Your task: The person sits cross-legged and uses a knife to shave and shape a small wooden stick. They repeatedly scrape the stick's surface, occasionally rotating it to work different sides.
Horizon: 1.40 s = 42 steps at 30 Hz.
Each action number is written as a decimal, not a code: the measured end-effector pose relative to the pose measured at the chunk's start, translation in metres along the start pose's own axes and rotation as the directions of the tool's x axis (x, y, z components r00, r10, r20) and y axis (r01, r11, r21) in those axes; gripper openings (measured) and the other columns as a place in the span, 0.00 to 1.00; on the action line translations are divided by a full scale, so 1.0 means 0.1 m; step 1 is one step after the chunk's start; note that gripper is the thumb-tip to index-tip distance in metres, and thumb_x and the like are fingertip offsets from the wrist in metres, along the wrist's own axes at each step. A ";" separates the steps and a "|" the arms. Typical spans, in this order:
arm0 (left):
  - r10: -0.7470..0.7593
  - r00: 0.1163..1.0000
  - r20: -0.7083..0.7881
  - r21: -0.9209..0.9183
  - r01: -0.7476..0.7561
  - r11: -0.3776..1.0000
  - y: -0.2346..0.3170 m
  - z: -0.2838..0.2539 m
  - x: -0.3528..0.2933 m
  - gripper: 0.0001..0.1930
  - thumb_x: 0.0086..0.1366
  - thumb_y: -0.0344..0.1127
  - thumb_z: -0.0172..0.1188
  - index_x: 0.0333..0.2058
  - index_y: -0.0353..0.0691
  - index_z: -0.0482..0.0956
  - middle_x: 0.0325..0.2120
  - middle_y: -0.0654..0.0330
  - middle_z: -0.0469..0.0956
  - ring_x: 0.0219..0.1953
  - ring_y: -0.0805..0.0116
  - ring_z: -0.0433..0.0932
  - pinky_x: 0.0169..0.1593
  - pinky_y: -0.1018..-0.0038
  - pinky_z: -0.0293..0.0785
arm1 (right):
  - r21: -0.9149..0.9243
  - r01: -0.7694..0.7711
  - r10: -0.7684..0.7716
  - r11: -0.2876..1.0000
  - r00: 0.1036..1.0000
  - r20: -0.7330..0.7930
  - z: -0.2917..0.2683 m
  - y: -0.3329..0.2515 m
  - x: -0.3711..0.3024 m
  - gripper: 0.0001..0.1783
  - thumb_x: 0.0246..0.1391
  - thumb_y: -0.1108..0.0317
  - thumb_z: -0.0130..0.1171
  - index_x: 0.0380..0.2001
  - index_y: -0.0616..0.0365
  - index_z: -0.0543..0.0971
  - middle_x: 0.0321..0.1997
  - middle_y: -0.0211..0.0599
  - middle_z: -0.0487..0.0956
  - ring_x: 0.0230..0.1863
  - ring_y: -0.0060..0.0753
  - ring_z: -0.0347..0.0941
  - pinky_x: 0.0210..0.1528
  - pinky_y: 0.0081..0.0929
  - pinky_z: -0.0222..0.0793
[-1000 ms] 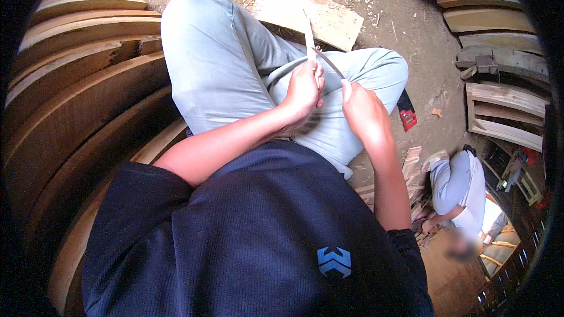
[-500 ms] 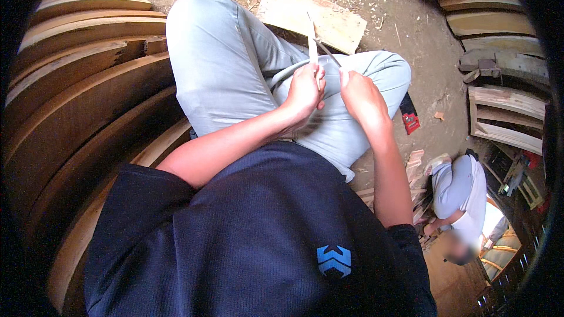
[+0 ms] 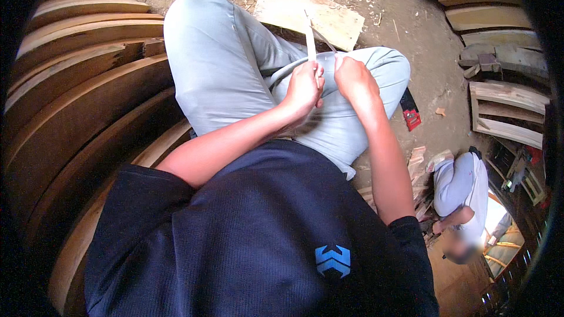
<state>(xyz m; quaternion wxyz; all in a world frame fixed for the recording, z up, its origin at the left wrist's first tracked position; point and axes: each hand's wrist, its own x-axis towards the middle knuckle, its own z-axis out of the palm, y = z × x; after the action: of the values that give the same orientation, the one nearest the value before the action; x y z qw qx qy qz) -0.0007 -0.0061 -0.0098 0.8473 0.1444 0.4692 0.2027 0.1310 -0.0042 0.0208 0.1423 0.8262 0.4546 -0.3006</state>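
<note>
My left hand (image 3: 304, 88) is closed round the lower end of a thin, pale wooden strip (image 3: 311, 44), which points away from me over my lap. My right hand (image 3: 355, 80) is closed on a knife whose handle is mostly covered by the fingers. The narrow dark knife blade (image 3: 325, 41) slants up and left, its tip close to the strip; whether it touches, I cannot tell. Just beyond my crossed legs lies a flat wooden board (image 3: 320, 14) on the ground.
Long wooden planks (image 3: 88, 76) stand in a row at my left. A red-and-black tool (image 3: 410, 114), perhaps a saw, lies right of my knee. Wood shavings litter the dirt floor. Wooden frames (image 3: 511, 108) stand at the right; another person (image 3: 461, 194) crouches at the lower right.
My right hand has shifted slightly away from me and to the left, bringing the knife along the strip. My left hand stays nearly in place. The other person's arm has moved.
</note>
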 end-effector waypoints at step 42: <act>0.001 1.000 -0.012 0.046 -0.001 0.999 -0.09 -0.06 0.08 0.13 0.67 0.45 0.37 0.26 0.49 0.61 0.10 0.70 0.53 0.11 0.73 0.52 0.15 0.70 0.52 | 0.003 0.067 -0.067 0.998 0.998 -0.021 -0.09 0.12 -0.61 0.27 0.65 0.53 0.36 0.31 0.65 0.78 0.32 0.61 0.78 0.38 0.63 0.75 0.42 0.53 0.70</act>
<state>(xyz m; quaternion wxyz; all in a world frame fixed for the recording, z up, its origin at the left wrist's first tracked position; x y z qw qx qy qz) -0.0007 -0.0096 -0.0226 0.8408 0.1626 0.4789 0.1932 0.1201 -0.0469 0.0655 0.1259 0.8140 0.4829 -0.2973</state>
